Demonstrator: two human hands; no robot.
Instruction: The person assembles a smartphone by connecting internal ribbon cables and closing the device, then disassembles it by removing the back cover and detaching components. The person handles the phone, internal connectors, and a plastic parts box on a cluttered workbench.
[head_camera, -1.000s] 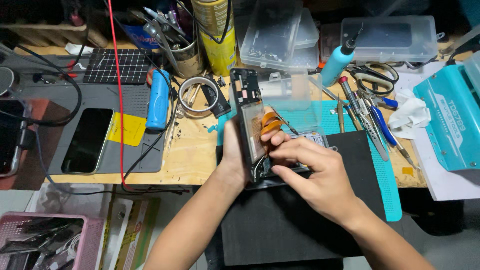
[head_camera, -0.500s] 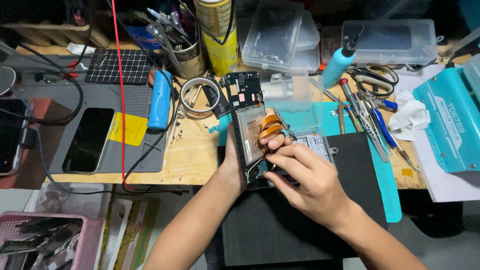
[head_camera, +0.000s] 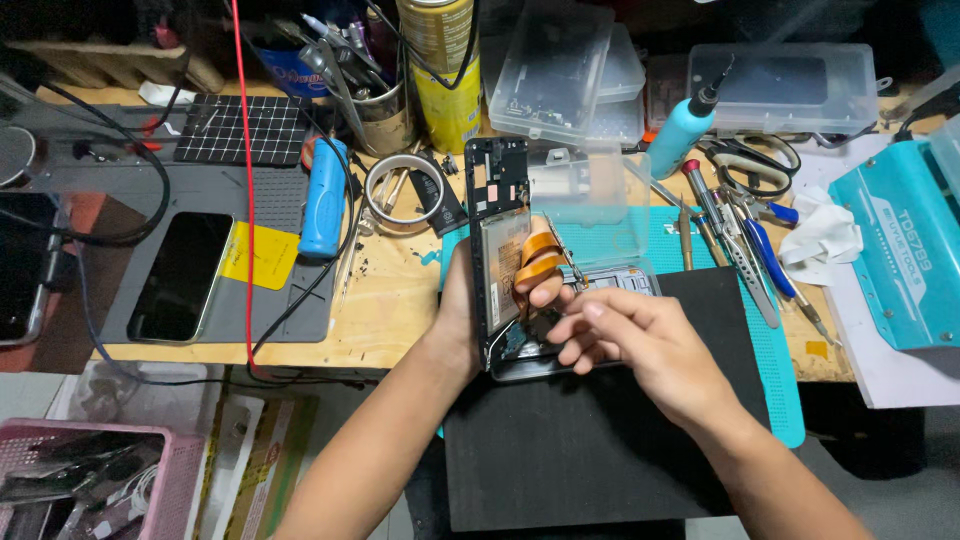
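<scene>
My left hand (head_camera: 462, 315) grips an opened phone (head_camera: 498, 215) by its left edge, holding it lengthwise above the bench. The back is off, showing a dark circuit board at the top, a battery and orange flex cables (head_camera: 538, 258). My right hand (head_camera: 640, 345) rests over the phone's lower end, fingertips curled down onto the parts near the bottom; whether a small tool sits between the fingers is hidden. A black mat (head_camera: 600, 450) lies under both hands.
A grey work mat (head_camera: 290, 300) at left carries a black phone (head_camera: 180, 275), a yellow note and a blue cylinder tool (head_camera: 322, 196). Tape ring, yellow can and tool cup behind. Clear boxes, screwdrivers, scissors and a teal case (head_camera: 900, 250) to the right. Pink basket lower left.
My right hand has slid down from the phone's middle to its lower end, uncovering the orange flex cables. The left hand keeps its hold.
</scene>
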